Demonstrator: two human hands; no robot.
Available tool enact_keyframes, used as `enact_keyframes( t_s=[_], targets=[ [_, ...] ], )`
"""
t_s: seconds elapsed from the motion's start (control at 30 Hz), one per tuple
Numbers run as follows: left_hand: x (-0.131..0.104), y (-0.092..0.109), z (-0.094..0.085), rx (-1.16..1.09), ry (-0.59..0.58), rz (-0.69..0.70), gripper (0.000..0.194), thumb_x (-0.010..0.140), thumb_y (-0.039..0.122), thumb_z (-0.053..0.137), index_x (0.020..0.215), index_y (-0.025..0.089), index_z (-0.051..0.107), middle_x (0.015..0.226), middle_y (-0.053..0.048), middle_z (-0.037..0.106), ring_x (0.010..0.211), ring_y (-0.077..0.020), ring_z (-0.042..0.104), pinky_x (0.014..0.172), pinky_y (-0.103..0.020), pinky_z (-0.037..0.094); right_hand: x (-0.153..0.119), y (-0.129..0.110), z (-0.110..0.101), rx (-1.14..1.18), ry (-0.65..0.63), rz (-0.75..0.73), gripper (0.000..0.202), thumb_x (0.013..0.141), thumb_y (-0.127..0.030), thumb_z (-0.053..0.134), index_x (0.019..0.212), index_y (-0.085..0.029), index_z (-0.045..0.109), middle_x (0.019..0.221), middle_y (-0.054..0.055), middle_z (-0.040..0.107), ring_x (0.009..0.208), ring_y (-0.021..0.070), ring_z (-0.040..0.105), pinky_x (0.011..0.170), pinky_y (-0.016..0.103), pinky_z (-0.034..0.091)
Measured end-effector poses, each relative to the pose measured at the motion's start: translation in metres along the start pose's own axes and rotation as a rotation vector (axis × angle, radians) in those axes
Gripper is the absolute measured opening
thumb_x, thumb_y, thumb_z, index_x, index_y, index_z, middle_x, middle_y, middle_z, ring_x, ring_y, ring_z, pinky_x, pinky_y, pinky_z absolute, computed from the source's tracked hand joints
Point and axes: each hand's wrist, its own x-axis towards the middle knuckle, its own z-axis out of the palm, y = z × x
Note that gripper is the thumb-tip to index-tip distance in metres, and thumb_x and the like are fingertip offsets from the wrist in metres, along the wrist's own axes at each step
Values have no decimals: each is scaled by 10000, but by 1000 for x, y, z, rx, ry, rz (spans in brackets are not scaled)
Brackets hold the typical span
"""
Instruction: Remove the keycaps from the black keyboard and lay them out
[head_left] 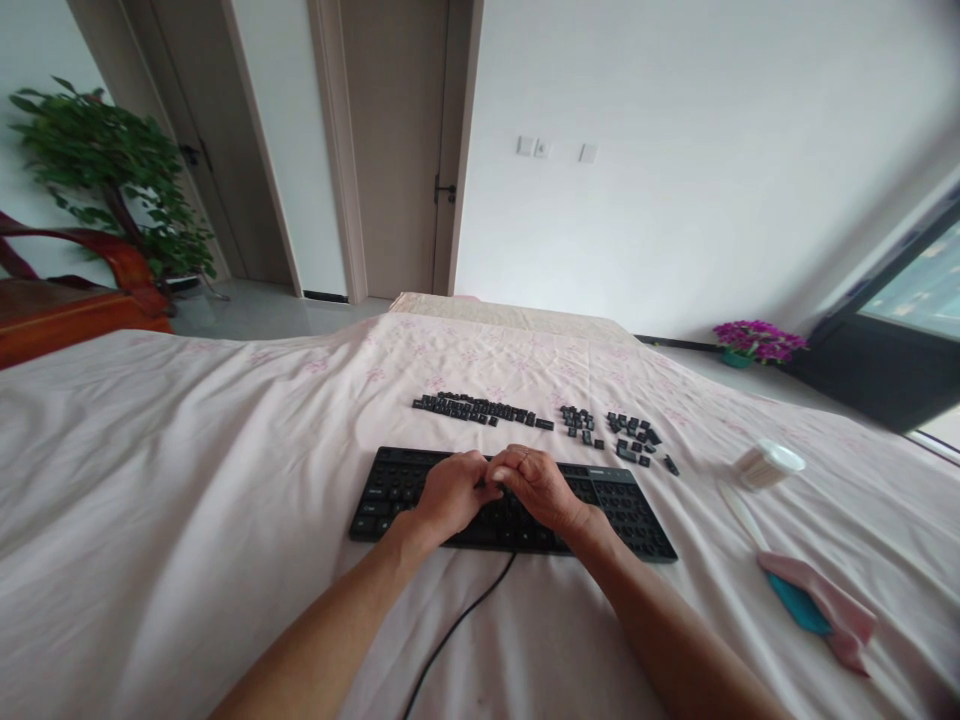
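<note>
Black plastic makes up the keyboard (517,530), which I see lying flat on a pale pink cloth (247,560), near the middle of my view, its long side running left to right. My left hand (454,492) and right hand (536,482) come together over its middle part, fingers bent inward and fingertips close to each other. The knuckles block my line of sight, so I cannot tell whether either hand is gripping a key or is closed on nothing. A black cable (457,628) runs from the keyboard's near edge toward me, between the two forearms.

Just beyond the far edge I see loose black keycaps in groups: a long, slanting band (484,410) on the left, a small cluster (579,422) beside it, and another cluster (634,435) to the right. Well to the right of the keyboard is a whitish, round container (770,464), and nearer, a pink piece of fabric (832,600) with a teal patch showing.

Farther out, I have a wooden armchair (124,270) and a leafy plant (105,165) on the far left, grey-brown doors, a white wall (690,180) with switch plates, and purple flowers (761,340) at the far right.
</note>
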Motion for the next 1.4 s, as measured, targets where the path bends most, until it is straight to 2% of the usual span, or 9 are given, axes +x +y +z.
enact_keyframes(
  t_s=[0.33, 0.53, 0.63, 0.73, 0.83, 0.93, 1.03, 1.23, 1.4],
  targets=[
    [-3, 8, 3, -42, 38, 143, 326, 945, 407, 392, 847, 208, 631, 836, -27, 633, 784, -175, 594, 692, -261, 387, -10, 1, 10, 6, 211, -24, 373, 946, -386, 413, 708, -209, 640, 675, 42, 648, 662, 164, 591, 696, 284, 473],
    [-3, 9, 4, -135, 39, 102, 288, 929, 402, 427, 834, 209, 620, 828, -7, 603, 758, -155, 573, 680, -257, 397, -10, -7, 12, 127, 376, 78, 455, 949, -422, 370, 645, -209, 633, 673, 54, 649, 643, 165, 596, 668, 286, 491],
    [-2, 7, 2, -193, 60, 94, 204, 911, 327, 461, 836, 207, 608, 834, -2, 598, 792, -157, 571, 713, -257, 414, -8, -9, 13, 150, 406, 87, 444, 951, -404, 373, 677, -206, 661, 681, 47, 653, 633, 159, 588, 649, 277, 484],
    [-1, 3, 1, -279, 69, 112, 79, 847, 217, 533, 844, 201, 610, 841, -2, 611, 821, -161, 579, 761, -267, 434, -7, -9, 11, 130, 407, 56, 426, 953, -370, 374, 703, -206, 677, 703, 51, 663, 668, 167, 591, 687, 291, 484],
    [1, -2, 2, -451, 80, 75, 173, 789, 159, 580, 951, 202, 617, 940, -9, 644, 805, -146, 607, 781, -270, 463, -7, -11, 5, 20, 399, 9, 393, 953, -330, 373, 750, -216, 689, 744, 59, 675, 760, 193, 592, 773, 330, 475],
    [3, -8, 4, -614, 97, -4, 277, 786, 208, 608, 1063, 205, 601, 991, -18, 659, 810, -146, 632, 775, -273, 482, -5, -13, -3, -69, 400, -22, 314, 950, -291, 391, 907, -227, 695, 774, 57, 671, 839, 207, 588, 832, 352, 463],
    [5, -12, 4, -712, 124, -76, 382, 790, 313, 636, 1146, 195, 565, 891, -17, 672, 802, -161, 638, 747, -278, 487, -1, -13, -9, -112, 318, 7, 300, 959, -261, 383, 1082, -229, 655, 773, 44, 664, 823, 193, 598, 813, 327, 464],
    [4, -13, -1, -894, 150, -101, 605, 752, 405, 690, 1265, 177, 468, 855, -29, 669, 787, -164, 634, 727, -271, 489, 3, -2, -2, -141, 82, 132, 182, 904, -281, 531, 955, -248, 703, 864, 23, 690, 822, 175, 632, 732, 256, 456],
    [4, -16, -1, -977, 129, -76, 692, 735, 417, 713, 1313, 181, 416, 896, -36, 649, 774, -153, 631, 703, -261, 488, 2, 1, 1, -76, 89, 236, 150, 847, -295, 605, 809, -193, 709, 720, 15, 664, 679, 157, 608, 612, 235, 419]
  ],
)
